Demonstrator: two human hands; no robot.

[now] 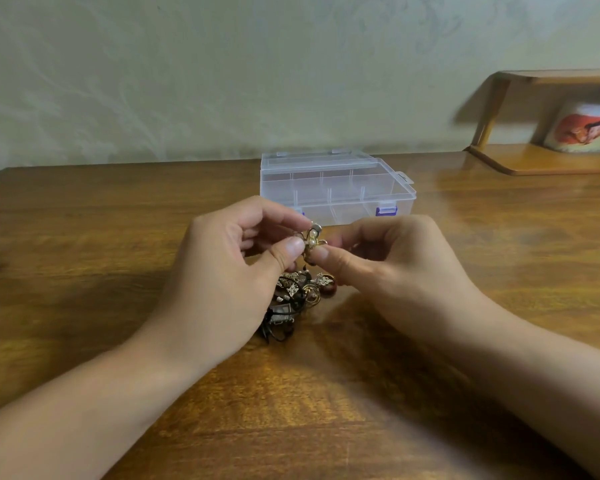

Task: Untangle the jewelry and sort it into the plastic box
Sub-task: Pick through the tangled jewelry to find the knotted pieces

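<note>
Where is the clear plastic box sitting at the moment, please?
In the head view the clear plastic box sits closed at the table's centre back, just beyond both hands and near the wall.

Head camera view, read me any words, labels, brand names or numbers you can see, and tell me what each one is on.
No readable text in this view.
White container on the wooden shelf: an orange-red picture, blurred; no lettering can be made out.
Clear plastic box with purple latches: no label or marking visible.
Gold and pearl jewelry piece pinched by both hands, and the jewelry pile on the table: no engraving legible.
</note>
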